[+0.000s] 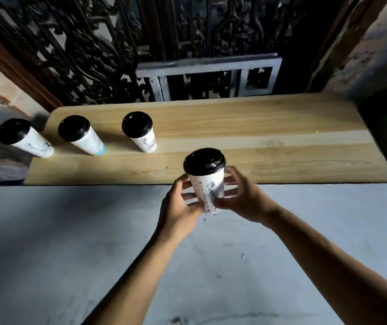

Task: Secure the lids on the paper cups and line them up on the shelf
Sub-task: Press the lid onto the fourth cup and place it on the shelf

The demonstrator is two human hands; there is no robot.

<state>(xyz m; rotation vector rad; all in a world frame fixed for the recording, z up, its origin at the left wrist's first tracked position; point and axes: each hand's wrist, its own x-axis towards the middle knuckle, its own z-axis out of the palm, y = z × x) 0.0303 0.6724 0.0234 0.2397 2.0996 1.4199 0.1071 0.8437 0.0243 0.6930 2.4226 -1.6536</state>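
Now, held cup: a white paper cup (208,188) with a black lid (204,161) on top is up in the air between both hands, in front of the near edge of the shelf, lid end toward the shelf and base toward the person.
Cup against the hands: both hands sit low on the cup body, lid clear above them.
Left hand: the left hand (180,207) comes in from the cup's left side, fingers curled on the lower wall, thumb up near the printed side. It is holding the cup.
Right hand: the right hand (241,198) wraps the cup's right side, fingers spread around the back, thumb across the base. It grips the cup too.
Lid on held cup: looks seated on the rim all round; whether it is pressed fully down I cannot tell.
Shelf: a pale wooden shelf (258,127) runs across the view, wide bare stretch on its right.
Row on the shelf: three lidded cups stand in a line at the left, well apart from the held one: the far-left cup (27,139) at the shelf's end, the middle cup (82,136) with a blue band at its base, and the third cup (142,132) nearest the hands.
Behind: a dark carved screen (82,55).
Below: a grey floor (47,254).
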